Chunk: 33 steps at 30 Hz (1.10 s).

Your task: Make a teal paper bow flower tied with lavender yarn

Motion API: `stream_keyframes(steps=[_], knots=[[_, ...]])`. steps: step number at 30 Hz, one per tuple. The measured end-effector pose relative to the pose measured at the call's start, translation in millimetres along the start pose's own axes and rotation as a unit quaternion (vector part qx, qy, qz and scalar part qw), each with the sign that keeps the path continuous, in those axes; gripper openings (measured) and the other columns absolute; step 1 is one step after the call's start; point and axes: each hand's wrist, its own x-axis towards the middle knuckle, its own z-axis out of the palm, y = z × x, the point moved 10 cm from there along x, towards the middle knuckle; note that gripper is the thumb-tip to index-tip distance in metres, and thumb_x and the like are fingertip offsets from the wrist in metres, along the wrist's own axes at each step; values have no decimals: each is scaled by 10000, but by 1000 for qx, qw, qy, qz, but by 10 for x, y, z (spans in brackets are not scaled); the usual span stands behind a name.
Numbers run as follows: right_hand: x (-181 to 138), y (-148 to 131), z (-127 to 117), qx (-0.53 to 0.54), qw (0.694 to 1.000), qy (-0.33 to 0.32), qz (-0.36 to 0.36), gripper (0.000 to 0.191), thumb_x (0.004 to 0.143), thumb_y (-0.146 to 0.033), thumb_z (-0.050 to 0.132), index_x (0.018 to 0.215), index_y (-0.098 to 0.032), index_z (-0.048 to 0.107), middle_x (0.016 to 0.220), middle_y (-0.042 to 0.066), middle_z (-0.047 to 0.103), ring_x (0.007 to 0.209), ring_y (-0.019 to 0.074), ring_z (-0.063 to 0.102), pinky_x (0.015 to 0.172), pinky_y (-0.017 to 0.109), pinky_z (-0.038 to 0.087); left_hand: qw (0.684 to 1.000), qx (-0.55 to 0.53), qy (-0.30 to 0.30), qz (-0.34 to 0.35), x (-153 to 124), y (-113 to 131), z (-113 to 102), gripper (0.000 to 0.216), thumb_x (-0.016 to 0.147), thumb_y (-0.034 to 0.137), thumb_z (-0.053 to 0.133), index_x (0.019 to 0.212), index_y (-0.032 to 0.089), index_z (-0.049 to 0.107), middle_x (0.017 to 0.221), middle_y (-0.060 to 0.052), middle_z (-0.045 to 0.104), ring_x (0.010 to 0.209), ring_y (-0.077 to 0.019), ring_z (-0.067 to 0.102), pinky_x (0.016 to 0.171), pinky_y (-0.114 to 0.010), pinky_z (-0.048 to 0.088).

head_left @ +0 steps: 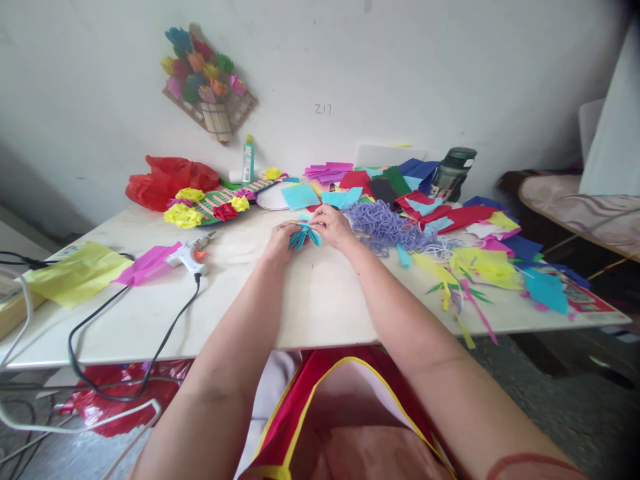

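Both my hands meet at the middle of the white table (320, 300), pinching a small folded blue paper piece (303, 235). My left hand (281, 241) grips its left side with closed fingers. My right hand (334, 227) grips its right side, fingers curled over it. A thin wooden stick seems to lie just behind the paper. A purple yarn bundle (383, 225) lies right beside my right hand.
A glue gun (191, 255) with a black cord lies to the left, next to pink paper (146, 264) and yellow paper (75, 272). Paper flowers (184, 215), a glue bottle (248, 160), a red bag (167, 179) and a dark bottle (451, 173) stand behind. Coloured paper scraps (480, 263) cover the right side.
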Motion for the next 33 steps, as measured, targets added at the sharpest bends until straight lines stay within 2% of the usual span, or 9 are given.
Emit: stream_keyframes(steps=[5,7,10,13,16,23,28,33], knots=[[-5,14,-17,-7,1000,10,6,143,815,-212,606,874,-235,734,1014,33,626,884,163,596,745,268,443,1000,10,19,16,-8,25,-46,151,531,157,629,676,137,595,596,-23,638,538,-154,597,553,-301,519],[-2,27,-25,-5,1000,14,7,141,817,-219,605,873,-231,734,1019,36,629,883,164,600,748,268,446,1000,19,19,16,-12,35,-43,180,528,165,632,701,139,589,597,-20,641,547,-161,611,547,-295,518],[3,26,-36,4,1000,20,-2,136,812,-229,609,861,-222,736,1021,41,634,878,165,603,745,270,451,1000,24,14,6,-22,45,-23,379,540,188,628,914,135,605,635,-25,658,573,-189,643,554,-308,521],[4,22,-48,15,1000,26,-6,131,806,-226,615,857,-221,736,1013,39,638,859,160,604,734,269,451,1000,12,21,11,-43,87,-21,609,555,192,618,1156,160,524,634,0,653,579,-197,658,582,-324,527],[1,24,-43,21,999,25,-1,135,805,-214,615,864,-224,737,1009,37,637,851,158,603,734,271,448,999,18,15,25,-68,128,2,683,566,187,630,1231,171,478,598,25,639,558,-180,650,610,-323,528],[2,7,-40,24,999,21,-5,120,803,-211,628,847,-220,739,999,38,631,860,156,597,741,269,441,999,16,-6,47,-67,130,21,573,542,208,707,1090,152,550,601,19,655,519,-152,617,590,-310,516],[-1,0,-50,22,999,24,-5,133,797,-190,625,856,-208,743,993,44,635,858,159,604,745,272,449,997,0,-24,67,-68,166,42,655,537,193,732,1155,177,518,582,41,639,517,-149,620,613,-317,517],[10,-4,-41,34,999,21,-22,135,795,-196,622,853,-213,742,984,45,638,847,158,604,741,274,455,999,-7,-15,28,-62,112,26,451,544,190,701,974,166,567,606,4,659,541,-180,639,594,-327,522]])
